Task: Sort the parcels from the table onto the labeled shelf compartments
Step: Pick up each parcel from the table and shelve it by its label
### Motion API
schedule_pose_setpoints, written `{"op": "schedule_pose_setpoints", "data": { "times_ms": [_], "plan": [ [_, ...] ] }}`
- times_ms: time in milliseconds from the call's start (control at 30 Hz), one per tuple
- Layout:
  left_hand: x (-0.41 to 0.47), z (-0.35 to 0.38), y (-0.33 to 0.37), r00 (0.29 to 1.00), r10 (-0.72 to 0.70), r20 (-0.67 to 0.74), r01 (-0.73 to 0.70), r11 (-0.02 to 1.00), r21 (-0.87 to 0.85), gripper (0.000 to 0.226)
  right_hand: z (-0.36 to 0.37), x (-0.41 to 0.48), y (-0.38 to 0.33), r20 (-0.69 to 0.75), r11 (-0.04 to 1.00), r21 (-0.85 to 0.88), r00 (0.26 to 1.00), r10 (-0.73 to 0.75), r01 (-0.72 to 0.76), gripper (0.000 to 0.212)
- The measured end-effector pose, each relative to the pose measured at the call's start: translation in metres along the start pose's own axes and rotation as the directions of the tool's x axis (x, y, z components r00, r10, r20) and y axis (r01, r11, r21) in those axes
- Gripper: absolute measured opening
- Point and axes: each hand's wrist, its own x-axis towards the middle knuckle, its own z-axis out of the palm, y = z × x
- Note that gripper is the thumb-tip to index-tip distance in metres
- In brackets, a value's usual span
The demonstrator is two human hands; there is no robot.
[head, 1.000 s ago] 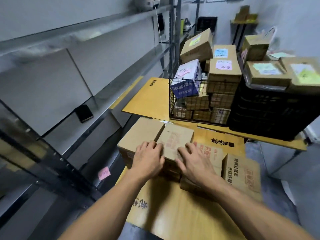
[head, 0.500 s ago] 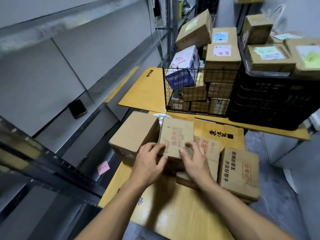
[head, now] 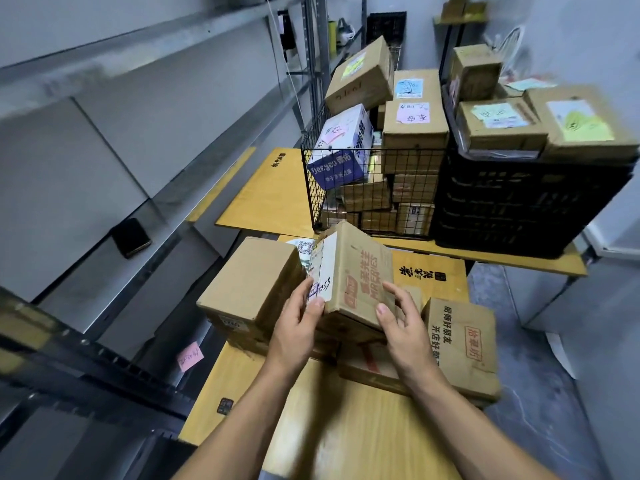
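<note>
A small cardboard parcel [head: 356, 271] with red print is tilted up above the pile on the yellow table [head: 346, 427]. My left hand [head: 298, 323] grips its left side, thumb on the white label. My right hand [head: 401, 323] holds its right side with the thumb on top. Beneath it lie a plain brown box [head: 249, 285] on the left, a flat box [head: 370, 362] below, and a box with red and black print [head: 464, 341] on the right. The grey metal shelf [head: 145, 188] runs along the left.
A wire basket [head: 346, 202] full of parcels and a black crate [head: 519, 206] topped with labelled boxes stand on the far table. A dark phone [head: 131, 237] lies on the shelf. A pink note [head: 189, 356] is stuck on the lower shelf edge.
Both hands have closed round the small parcel and raised it off the pile, tilting its left side with the white label up into view.
</note>
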Motion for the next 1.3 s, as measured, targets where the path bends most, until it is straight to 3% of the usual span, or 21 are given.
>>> {"op": "schedule_pose_setpoints", "data": {
  "times_ms": [100,267,333,633,1000,1300],
  "plan": [
    [-0.004,0.004,-0.001,0.999,0.034,-0.011,-0.035,0.998,-0.06,0.059,-0.005,-0.001,-0.001,0.018,0.997,-0.066,0.999,-0.043,0.044,0.04],
    [-0.013,0.002,0.012,0.986,0.152,-0.063,-0.152,0.988,0.005,0.052,-0.011,-0.005,-0.012,0.037,0.973,-0.212,0.995,-0.09,0.096,0.028],
    [-0.017,0.002,0.016,0.976,0.207,-0.064,-0.204,0.978,0.041,0.052,-0.012,-0.006,-0.017,0.056,0.971,-0.218,0.994,-0.093,0.103,0.032],
    [-0.028,-0.001,0.015,0.941,0.335,-0.046,-0.318,0.924,0.21,0.054,-0.005,-0.011,-0.035,0.187,0.998,0.026,0.98,-0.067,0.063,0.06],
    [-0.039,-0.02,0.022,0.881,0.468,-0.067,-0.417,0.836,0.357,0.055,0.019,-0.017,-0.06,0.164,0.986,0.11,0.976,-0.141,0.124,0.07],
    [-0.081,-0.068,0.03,0.826,0.523,-0.208,-0.41,0.812,0.415,0.056,0.068,-0.039,-0.086,0.256,0.962,0.193,0.937,-0.239,0.193,0.069]
  ]
}}
